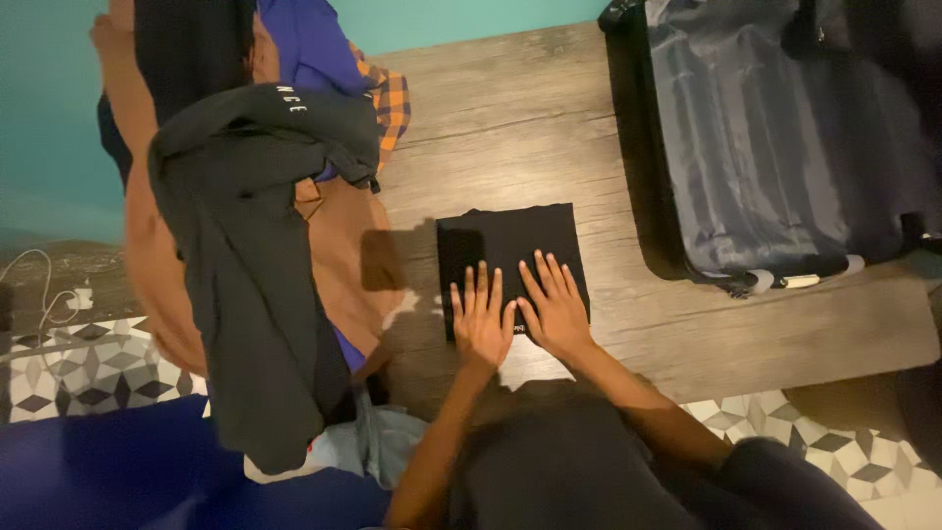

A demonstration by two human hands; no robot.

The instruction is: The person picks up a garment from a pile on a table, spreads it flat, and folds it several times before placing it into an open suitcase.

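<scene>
A folded black garment (505,245) lies flat on a wooden platform (510,128). My left hand (480,319) rests palm down on its near left part, fingers spread. My right hand (554,306) lies beside it, palm down on the garment's near right part, fingers spread too. Neither hand grips anything.
A heap of clothes (255,226) sits to the left: a dark grey top, a brown piece, blue and orange checked cloth. An open dark suitcase (775,137) lies at the right. Patterned floor tiles (88,368) and a white cable (39,285) are at lower left.
</scene>
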